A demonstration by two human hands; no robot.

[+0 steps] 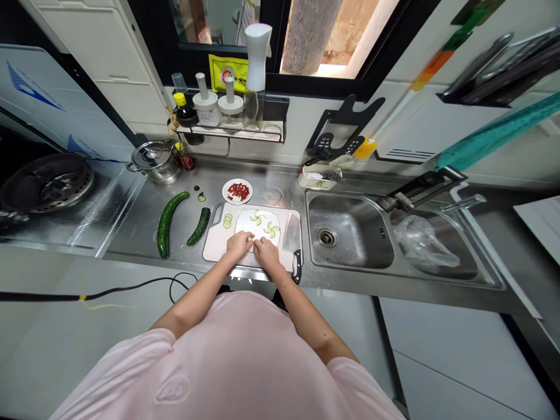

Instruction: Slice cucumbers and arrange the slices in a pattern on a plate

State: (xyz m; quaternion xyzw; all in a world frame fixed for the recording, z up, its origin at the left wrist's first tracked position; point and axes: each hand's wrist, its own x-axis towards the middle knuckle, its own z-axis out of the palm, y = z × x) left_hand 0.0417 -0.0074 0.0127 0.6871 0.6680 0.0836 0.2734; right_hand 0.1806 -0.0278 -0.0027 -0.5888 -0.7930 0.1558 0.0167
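My left hand [239, 245] and my right hand [266, 253] meet over the near edge of a white plate [243, 217], fingers pinched together. A small pale bit, apparently a cucumber slice [252, 238], shows between the fingertips, mostly hidden. Thin cucumber slices [258, 218] form fans on the plate. Under the plate lies a pale cutting board [214, 249]. Several more slices [227, 220] are stacked at its left side. On the right part of the board rests a kitchen knife [293, 231], its black handle toward me.
Left of the board lie a cut cucumber [199, 227], a long whole cucumber [170, 224] and cucumber ends [201, 197]. Behind it stands a small plate of chopped red pieces [238, 191]. A steel pot [156, 162] is at the back left; a double sink [350, 230] is right.
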